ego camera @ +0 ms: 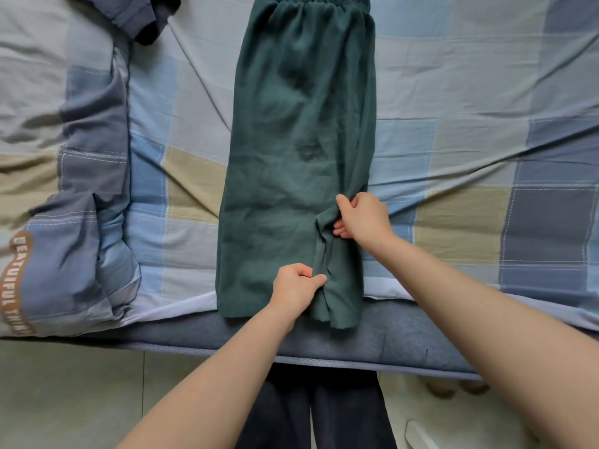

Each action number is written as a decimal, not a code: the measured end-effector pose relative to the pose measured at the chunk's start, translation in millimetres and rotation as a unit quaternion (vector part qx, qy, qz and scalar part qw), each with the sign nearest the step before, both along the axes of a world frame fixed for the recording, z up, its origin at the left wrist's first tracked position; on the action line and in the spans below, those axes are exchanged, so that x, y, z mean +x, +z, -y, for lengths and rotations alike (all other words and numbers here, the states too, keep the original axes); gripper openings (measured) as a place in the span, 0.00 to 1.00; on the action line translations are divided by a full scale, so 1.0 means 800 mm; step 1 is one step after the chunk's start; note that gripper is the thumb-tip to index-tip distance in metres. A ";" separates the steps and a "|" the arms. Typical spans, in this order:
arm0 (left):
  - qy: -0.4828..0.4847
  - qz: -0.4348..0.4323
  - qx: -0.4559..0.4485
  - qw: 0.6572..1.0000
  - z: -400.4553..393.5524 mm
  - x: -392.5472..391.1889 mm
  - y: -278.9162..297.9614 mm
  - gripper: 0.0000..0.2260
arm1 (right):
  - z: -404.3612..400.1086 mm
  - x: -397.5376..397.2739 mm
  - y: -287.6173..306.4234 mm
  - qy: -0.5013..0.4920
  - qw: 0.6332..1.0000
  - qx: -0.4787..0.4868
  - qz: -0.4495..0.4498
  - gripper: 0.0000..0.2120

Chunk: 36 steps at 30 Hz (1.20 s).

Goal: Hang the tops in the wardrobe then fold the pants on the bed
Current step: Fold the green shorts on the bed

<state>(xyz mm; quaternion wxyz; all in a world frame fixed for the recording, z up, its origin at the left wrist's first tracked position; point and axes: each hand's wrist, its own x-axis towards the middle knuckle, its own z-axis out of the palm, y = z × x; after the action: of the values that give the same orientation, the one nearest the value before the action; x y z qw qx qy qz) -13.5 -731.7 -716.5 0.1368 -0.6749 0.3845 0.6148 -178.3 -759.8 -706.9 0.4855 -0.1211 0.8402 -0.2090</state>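
Note:
Dark green pants [291,140] lie lengthwise on the bed [453,108], the elastic waistband at the far end and the hems at the near edge, one leg laid over the other. My left hand [295,288] pinches the green cloth near the hems, thumb and fingers curled on a fold. My right hand [363,217] grips a bunched ridge of the cloth along the right side, a little farther up the leg. A dark navy garment [149,17] lies at the far left of the bed, partly cut off by the frame.
A checked blue, grey and beige sheet covers the bed. A crumpled quilt [81,189] with brown lettering lies at the left. The mattress edge [405,348] runs across below the hems. Below it are tiled floor [64,400] and my dark trouser legs [311,413].

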 end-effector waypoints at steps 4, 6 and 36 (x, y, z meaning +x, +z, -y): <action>-0.034 -0.018 0.014 0.999 0.016 0.022 -0.003 0.13 | -0.041 0.004 0.003 0.117 0.983 -0.131 -0.047 0.05; -0.129 -0.047 -0.012 0.990 0.029 0.034 0.005 0.09 | -0.069 -0.001 0.007 0.349 0.907 -0.221 -0.085 0.11; -0.737 -0.198 -0.191 0.617 0.169 0.128 0.030 0.20 | -0.087 -0.041 0.027 0.414 0.889 -0.130 0.148 0.15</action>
<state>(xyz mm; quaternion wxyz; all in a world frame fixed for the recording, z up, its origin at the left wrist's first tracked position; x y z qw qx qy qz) 89.0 -866.6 -692.7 0.3328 -0.0371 0.8791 0.3392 -211.1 -689.9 -685.0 0.6263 -0.4881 0.5974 -0.1119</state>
